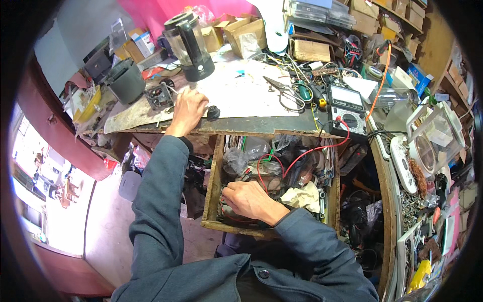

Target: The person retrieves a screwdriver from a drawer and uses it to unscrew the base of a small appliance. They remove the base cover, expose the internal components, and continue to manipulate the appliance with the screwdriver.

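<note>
On the bench's near edge rests my left hand (189, 108), its fingers bent together and their tips hidden; whatever they pinch is not visible. Just left of it sits a small motor (160, 96) with a metal frame, and to its right is a black round knob-like part (213, 111). Down inside the pulled-out wooden drawer (213, 201) is my right hand (250, 199), fingers curled at the drawer's left side among loose items. Its fingertips are partly hidden, so what they grip cannot be made out. Crumpled cream paper (303, 197) lies right of that hand.
An analog multimeter (347, 108) stands at the right, its red lead (322, 149) trailing into the drawer. Scissors (288, 93) lie on the white sheet. A blender (190, 48) and a dark grey pot (126, 81) stand behind. Small parts crowd the right-hand bench.
</note>
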Demonstrator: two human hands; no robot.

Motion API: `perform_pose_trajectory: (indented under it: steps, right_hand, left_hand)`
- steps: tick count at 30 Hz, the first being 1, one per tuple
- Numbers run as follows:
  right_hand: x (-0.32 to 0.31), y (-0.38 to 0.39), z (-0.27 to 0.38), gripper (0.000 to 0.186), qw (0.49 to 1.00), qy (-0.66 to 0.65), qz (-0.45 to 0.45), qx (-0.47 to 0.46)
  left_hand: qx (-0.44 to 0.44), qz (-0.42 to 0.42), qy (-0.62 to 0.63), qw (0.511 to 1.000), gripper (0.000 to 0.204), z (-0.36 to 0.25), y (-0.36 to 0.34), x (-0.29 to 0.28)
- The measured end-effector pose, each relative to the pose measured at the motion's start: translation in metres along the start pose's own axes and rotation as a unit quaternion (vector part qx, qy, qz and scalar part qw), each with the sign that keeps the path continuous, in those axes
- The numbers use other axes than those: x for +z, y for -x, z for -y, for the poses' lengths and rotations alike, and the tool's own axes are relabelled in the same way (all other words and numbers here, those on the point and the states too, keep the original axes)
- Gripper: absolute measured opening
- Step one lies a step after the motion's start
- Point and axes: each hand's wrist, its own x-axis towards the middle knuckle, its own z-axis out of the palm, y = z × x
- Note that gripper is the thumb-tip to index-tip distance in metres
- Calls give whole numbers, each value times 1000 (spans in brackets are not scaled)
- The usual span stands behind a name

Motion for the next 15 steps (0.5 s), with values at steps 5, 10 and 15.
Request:
perform_pose_trajectory:
  steps: [5, 10, 15]
  right_hand:
    - [1, 2, -2, 14, 1000, 2, -1, 7]
    - [1, 4, -1, 15, 1000, -5, 4, 7]
    - [-1, 5, 0, 14, 1000, -3, 6, 7]
  left_hand:
    - [-110, 36, 145, 983, 25, 1, -9, -14]
    - [-175, 88, 258, 946, 28, -28, -20, -26]
    - [-157, 105, 330, 925, 25, -67, -28, -28]
